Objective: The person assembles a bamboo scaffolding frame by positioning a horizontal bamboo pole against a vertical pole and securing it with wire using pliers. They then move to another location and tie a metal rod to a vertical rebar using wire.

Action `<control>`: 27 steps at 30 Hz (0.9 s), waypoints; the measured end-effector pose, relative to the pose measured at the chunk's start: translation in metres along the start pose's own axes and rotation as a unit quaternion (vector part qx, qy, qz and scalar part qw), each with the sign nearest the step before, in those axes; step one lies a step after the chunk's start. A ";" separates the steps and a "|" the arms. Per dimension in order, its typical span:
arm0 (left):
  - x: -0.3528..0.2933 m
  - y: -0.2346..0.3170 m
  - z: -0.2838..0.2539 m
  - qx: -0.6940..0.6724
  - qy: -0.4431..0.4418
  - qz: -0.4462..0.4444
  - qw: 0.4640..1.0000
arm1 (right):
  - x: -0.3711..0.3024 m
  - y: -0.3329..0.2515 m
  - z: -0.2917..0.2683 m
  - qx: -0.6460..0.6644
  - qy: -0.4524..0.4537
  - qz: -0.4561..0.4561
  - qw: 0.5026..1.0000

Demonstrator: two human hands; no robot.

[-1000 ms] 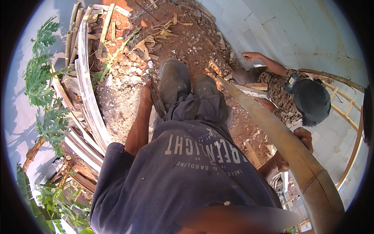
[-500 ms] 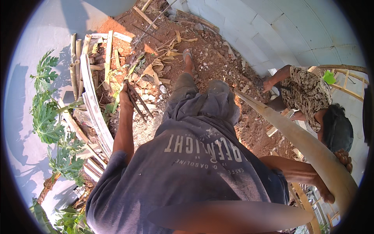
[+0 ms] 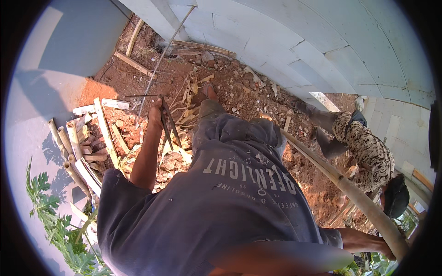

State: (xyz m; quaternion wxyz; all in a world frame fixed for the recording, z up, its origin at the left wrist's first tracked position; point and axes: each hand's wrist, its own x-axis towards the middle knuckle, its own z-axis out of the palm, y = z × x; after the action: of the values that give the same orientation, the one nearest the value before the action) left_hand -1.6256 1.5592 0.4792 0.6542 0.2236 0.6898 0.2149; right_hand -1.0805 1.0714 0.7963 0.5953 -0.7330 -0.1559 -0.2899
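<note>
My left hand (image 3: 155, 112) is closed around one end of a pair of dark metal pincers (image 3: 172, 125). Their two long handles hang down, spread apart, over the rubble beside my left leg. On the right, my right hand (image 3: 386, 248) grips a long bamboo pole (image 3: 343, 183) near the picture's lower right edge. The pole partly hides those fingers. It slants from there up to beside my right leg, where its thin far end lies near my knee.
A co-worker (image 3: 363, 147) in a patterned shirt bends low by the block wall (image 3: 299, 50), right of the pole. Bamboo pieces and wood strips (image 3: 106, 131) lie at left, near a leafy plant (image 3: 50, 216). A thin metal rod (image 3: 161, 60) leans ahead over red soil and stones.
I have moved forward toward the wall corner, and the view has shifted. Both hands keep their holds on the pincers and the pole. The co-worker's body has changed position near the wall.
</note>
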 end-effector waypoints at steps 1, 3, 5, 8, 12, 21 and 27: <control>0.028 0.021 0.021 0.010 -0.042 0.008 0.999 | -0.003 -0.003 0.008 -0.017 0.020 0.002 1.000; 0.061 0.055 0.065 0.056 -0.080 0.014 0.995 | -0.010 -0.010 0.020 -0.056 0.045 0.004 0.997; 0.068 0.101 0.105 0.105 -0.099 0.031 0.989 | -0.018 -0.018 0.033 -0.098 0.066 0.008 0.993; 0.089 0.151 0.140 0.106 -0.116 0.081 0.984 | -0.020 -0.025 0.052 -0.142 0.095 0.013 0.985; 0.108 0.189 0.142 0.137 -0.085 0.092 0.983 | -0.016 -0.030 0.075 -0.199 0.110 0.011 0.974; 0.170 0.108 0.043 0.219 -0.036 0.002 0.975 | 0.003 -0.056 0.092 -0.270 0.167 -0.009 0.948; 0.179 0.087 0.024 0.214 -0.062 0.025 0.975 | 0.036 -0.071 0.122 -0.333 0.277 -0.112 0.894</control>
State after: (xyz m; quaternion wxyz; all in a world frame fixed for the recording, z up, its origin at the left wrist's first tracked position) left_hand -1.6066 1.7347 0.3847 0.6275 0.3883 0.6718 0.0643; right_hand -1.0642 1.2025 0.8587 0.2994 -0.7559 0.0400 -0.5809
